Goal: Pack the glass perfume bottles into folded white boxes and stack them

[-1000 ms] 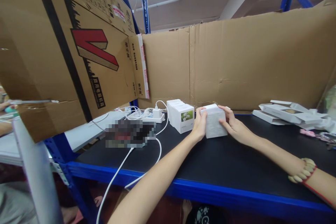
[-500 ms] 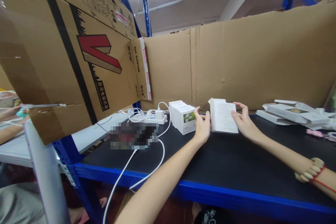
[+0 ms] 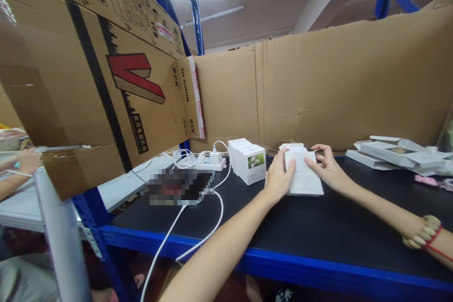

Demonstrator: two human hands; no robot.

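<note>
A flat white cardboard box (image 3: 304, 177) with faint grey print is tilted toward me above the black tabletop, a flap showing at its top. My left hand (image 3: 280, 174) grips its left side, thumb on the front face. At the upper right, my right hand (image 3: 327, 165) has its thumb on the front and bent fingers by the top edge. Left of my left hand stands a row of white boxes (image 3: 247, 163), the nearest bearing a picture of white flowers on green.
Unfolded white cartons (image 3: 396, 153) lie at the right, with a pink item (image 3: 424, 179) beside them. A blurred-out device (image 3: 180, 188) with a white cable and a power strip (image 3: 208, 164) are at the left. Cardboard walls (image 3: 339, 85) enclose the back. Another person's hand (image 3: 30, 160) shows far left.
The white box has come down slightly and turned its printed face more toward me. My left hand has closed onto its left side; earlier its fingers were beside the box.
</note>
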